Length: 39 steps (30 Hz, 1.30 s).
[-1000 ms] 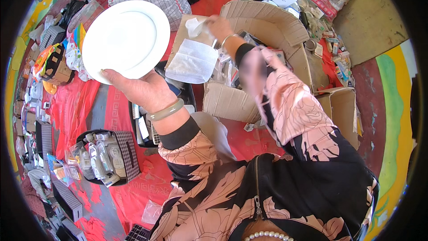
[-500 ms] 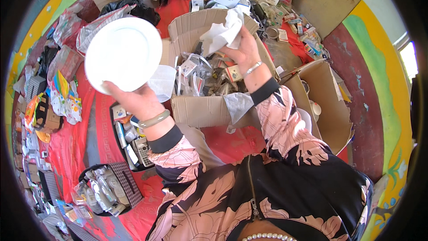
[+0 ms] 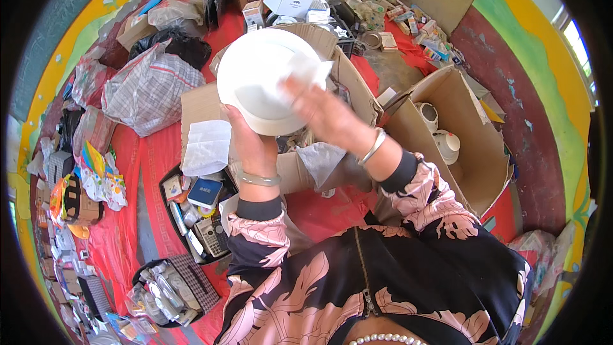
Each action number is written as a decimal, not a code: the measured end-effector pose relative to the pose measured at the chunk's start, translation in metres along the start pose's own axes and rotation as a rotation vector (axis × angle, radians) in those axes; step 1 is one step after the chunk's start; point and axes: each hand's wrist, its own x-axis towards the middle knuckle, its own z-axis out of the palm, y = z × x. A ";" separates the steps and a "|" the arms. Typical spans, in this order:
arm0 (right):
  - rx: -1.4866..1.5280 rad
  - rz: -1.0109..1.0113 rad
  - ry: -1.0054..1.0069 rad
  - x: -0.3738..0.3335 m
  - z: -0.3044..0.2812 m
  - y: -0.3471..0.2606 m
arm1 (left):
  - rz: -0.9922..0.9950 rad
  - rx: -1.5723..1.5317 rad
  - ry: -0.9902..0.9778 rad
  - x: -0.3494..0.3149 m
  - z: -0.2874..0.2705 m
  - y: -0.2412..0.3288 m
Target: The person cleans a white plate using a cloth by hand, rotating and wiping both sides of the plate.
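A white, round, shallow dish-like piece with a raised rim [image 3: 252, 64] is held up over an open cardboard box [image 3: 199, 115]. My left hand [image 3: 251, 144] grips its lower edge, thumb along the front side. Across its face lies my right hand [image 3: 325, 112], blurred by motion, with a crumpled white tissue or cloth [image 3: 310, 70] under the fingers. The piece hides most of the box's contents. A white sheet [image 3: 205, 147] hangs over the box's left flap.
To the right, another open cardboard box [image 3: 476, 166] contains two white rounded devices. A black tray with a calculator [image 3: 212, 235] and a patterned basket of packaged items [image 3: 169, 291] stand at left. Farther off are a plaid bag [image 3: 153, 92] and piled small boxes [image 3: 290, 0].
The round piece has moved right and tilted, showing its rim. My right hand has brought the tissue down and left onto its face. The view has shifted slightly.
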 end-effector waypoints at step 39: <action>-0.043 0.001 -0.118 -0.013 0.006 0.004 | -0.085 0.162 -0.069 0.008 0.007 -0.033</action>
